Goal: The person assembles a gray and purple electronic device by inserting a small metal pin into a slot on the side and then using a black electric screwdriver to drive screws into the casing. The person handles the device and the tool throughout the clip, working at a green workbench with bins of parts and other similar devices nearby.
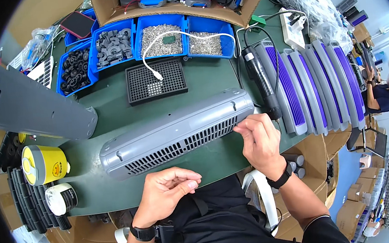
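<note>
A long grey plastic housing (176, 133) with a slotted vent grille lies across the green table (106, 102) in front of me. My right hand (260, 139) pinches its right end with thumb and fingers. My left hand (167, 188) hovers just below the housing's near edge, fingers curled loosely, and I see nothing in it. A black electric screwdriver (262, 81) lies just beyond my right hand, its cable running to the back.
Blue bins (161, 41) of screws and black parts line the back, with a black grid tray (156, 81) in front. Purple-and-grey panels (315, 83) stack at right. Another grey housing (30, 109) lies left, near a yellow container (42, 164). A person sits far right.
</note>
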`<action>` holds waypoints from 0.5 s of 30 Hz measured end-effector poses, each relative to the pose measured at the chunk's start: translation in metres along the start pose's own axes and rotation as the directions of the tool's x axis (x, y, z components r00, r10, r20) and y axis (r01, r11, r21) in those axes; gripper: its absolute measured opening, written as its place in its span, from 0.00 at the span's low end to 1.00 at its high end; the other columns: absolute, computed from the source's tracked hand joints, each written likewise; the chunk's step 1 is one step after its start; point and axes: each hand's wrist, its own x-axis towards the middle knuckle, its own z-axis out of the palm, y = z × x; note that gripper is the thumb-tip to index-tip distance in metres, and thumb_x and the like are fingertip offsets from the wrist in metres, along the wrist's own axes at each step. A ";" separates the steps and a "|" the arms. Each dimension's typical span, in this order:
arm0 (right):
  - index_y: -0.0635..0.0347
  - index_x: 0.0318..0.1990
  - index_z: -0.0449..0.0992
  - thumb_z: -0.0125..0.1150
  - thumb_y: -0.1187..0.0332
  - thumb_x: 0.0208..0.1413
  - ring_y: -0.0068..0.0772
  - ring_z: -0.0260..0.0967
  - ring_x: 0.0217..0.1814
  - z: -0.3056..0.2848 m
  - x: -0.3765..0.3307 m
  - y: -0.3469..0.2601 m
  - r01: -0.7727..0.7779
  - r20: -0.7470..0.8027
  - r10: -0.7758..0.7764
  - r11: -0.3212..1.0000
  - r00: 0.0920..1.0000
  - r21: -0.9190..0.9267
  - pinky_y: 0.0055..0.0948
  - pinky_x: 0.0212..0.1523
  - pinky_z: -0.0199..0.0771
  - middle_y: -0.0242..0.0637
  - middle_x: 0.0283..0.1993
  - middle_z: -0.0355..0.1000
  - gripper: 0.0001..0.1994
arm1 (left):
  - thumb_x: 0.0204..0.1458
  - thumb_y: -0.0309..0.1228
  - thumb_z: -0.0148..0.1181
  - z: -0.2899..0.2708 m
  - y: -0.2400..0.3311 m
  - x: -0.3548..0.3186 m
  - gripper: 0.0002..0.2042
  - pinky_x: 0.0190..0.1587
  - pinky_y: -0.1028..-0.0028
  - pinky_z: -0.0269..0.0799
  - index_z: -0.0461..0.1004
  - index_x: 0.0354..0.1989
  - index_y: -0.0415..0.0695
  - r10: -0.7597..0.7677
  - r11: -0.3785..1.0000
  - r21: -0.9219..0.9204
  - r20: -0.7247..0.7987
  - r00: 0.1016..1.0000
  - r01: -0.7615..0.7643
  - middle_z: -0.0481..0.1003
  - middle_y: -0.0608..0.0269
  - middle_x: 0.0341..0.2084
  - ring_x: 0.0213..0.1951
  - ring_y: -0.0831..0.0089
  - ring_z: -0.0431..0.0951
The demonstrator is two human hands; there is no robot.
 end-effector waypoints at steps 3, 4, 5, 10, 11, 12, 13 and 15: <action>0.62 0.41 0.75 0.74 0.81 0.48 0.42 0.75 0.34 0.002 -0.001 0.001 -0.008 -0.026 0.008 1.000 1.000 0.009 0.37 0.29 0.75 0.39 0.37 0.74 0.15 | 0.62 0.18 0.65 -0.001 0.000 0.001 0.07 0.45 0.76 0.82 0.83 0.46 0.33 0.005 1.000 -0.003 0.008 1.000 -0.005 0.85 0.58 0.38 0.38 0.78 0.83; 0.62 0.41 0.75 0.74 0.82 0.48 0.42 0.75 0.35 0.002 -0.002 0.001 -0.011 -0.036 0.011 1.000 0.999 0.012 0.37 0.29 0.75 0.39 0.37 0.74 0.15 | 0.62 0.18 0.65 -0.001 -0.001 0.001 0.07 0.45 0.76 0.82 0.83 0.46 0.33 0.006 1.000 -0.003 0.011 1.000 -0.006 0.85 0.58 0.38 0.38 0.78 0.83; 0.62 0.41 0.75 0.74 0.82 0.49 0.42 0.75 0.35 0.003 -0.002 0.002 -0.010 -0.044 0.011 1.000 0.999 0.014 0.37 0.29 0.74 0.38 0.37 0.74 0.14 | 0.62 0.18 0.65 -0.001 0.000 0.001 0.07 0.45 0.76 0.82 0.83 0.46 0.33 0.005 1.000 -0.001 0.011 1.000 -0.005 0.84 0.58 0.38 0.38 0.78 0.83; 0.61 0.40 0.75 0.75 0.80 0.49 0.42 0.74 0.35 0.006 0.000 0.000 -0.018 -0.081 0.017 1.000 0.997 -0.018 0.37 0.30 0.74 0.38 0.36 0.74 0.14 | 0.62 0.18 0.65 -0.001 0.001 0.001 0.06 0.44 0.76 0.82 0.83 0.46 0.33 -0.002 1.000 0.017 0.009 1.000 0.002 0.84 0.57 0.38 0.38 0.78 0.83; 0.61 0.40 0.75 0.76 0.79 0.49 0.42 0.74 0.35 0.006 0.001 0.001 -0.019 -0.083 0.018 1.000 0.996 -0.021 0.37 0.30 0.74 0.38 0.36 0.74 0.14 | 0.62 0.18 0.65 -0.001 0.001 0.001 0.06 0.44 0.76 0.82 0.83 0.46 0.33 0.000 1.000 0.012 0.008 1.000 0.000 0.84 0.57 0.38 0.38 0.78 0.83; 0.61 0.40 0.75 0.76 0.78 0.50 0.42 0.74 0.35 0.006 0.001 0.002 -0.020 -0.085 0.018 1.000 0.996 -0.023 0.37 0.29 0.74 0.38 0.36 0.74 0.14 | 0.62 0.18 0.65 -0.001 0.001 0.001 0.06 0.44 0.76 0.82 0.83 0.46 0.33 0.001 1.000 0.007 0.008 1.000 -0.001 0.84 0.57 0.38 0.38 0.77 0.83; 0.61 0.40 0.75 0.77 0.76 0.50 0.41 0.74 0.34 0.005 0.001 0.003 -0.021 -0.086 0.019 0.999 0.996 -0.026 0.37 0.29 0.74 0.38 0.36 0.74 0.14 | 0.62 0.18 0.65 -0.001 0.000 0.001 0.06 0.44 0.76 0.82 0.83 0.46 0.33 0.003 1.000 0.002 0.008 1.000 -0.003 0.84 0.57 0.38 0.38 0.77 0.83; 0.60 0.40 0.75 0.78 0.73 0.50 0.41 0.74 0.33 0.004 0.000 0.004 -0.086 -0.086 0.085 0.996 0.993 -0.013 0.36 0.28 0.73 0.37 0.35 0.74 0.15 | 0.62 0.18 0.65 0.000 0.001 0.001 0.06 0.44 0.76 0.82 0.83 0.46 0.33 0.001 1.000 0.003 0.007 1.000 -0.001 0.84 0.57 0.38 0.38 0.77 0.83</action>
